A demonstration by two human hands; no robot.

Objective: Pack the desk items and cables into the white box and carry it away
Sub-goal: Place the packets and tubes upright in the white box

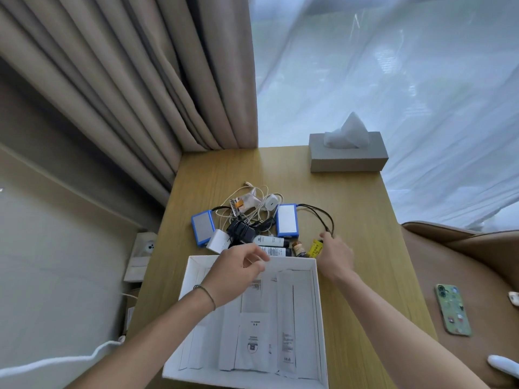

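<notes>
White box (pixel 316 318) beneath my wrists: loosely curled left hand (pixel 238 272) holds nothing; right hand (pixel 334 252) reaches the black cable (pixel 323 217), grip unclear, packing barely begun.

Head-worn wide-angle view, facing forward and down, near desk (pixel 365 276)
</notes>
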